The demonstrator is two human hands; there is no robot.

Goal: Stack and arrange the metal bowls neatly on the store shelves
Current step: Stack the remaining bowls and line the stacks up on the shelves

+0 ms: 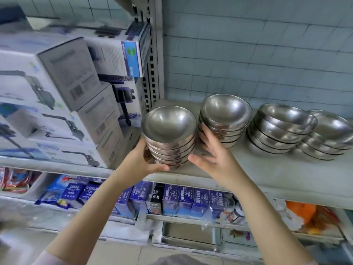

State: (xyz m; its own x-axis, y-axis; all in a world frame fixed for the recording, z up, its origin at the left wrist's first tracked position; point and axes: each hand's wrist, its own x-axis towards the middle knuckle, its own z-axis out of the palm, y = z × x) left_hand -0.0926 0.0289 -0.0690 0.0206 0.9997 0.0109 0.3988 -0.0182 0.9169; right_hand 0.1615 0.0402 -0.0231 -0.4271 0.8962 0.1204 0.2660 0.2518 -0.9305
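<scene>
Just right of the slotted upright post [152, 64], at the near left end of the pale shelf [267, 175], stands the first stack of metal bowls [170, 134]. The bowls are nested with their mouths up. The stack's long axis runs roughly upright, and its base sits by the shelf's front edge.

The left hand [141, 159] grips this stack on the side facing the post. Its fingers are curled round the lower bowls and the thumb lies along the front of the base.

The right hand [214, 155] is on the stack's far side from the post, in the gap before the second stack [225, 119]. Its fingers [205, 129] are spread wide and straight and hold nothing. The fingertips rest against the second stack's near wall, and the thumb reaches toward the first stack's base.

The second stack also has its mouths up and its axis upright, and it sits a little deeper on the shelf. Farther from the post stand a third stack [280, 129] and a fourth stack [328, 136], which touch each other. Both open upward and appear to lean away from the post.

On the post's other side are white product boxes [66, 83] piled high. Below the shelf is a row of blue cartons [172, 197]. Behind the bowls is a pale tiled wall [267, 44].
</scene>
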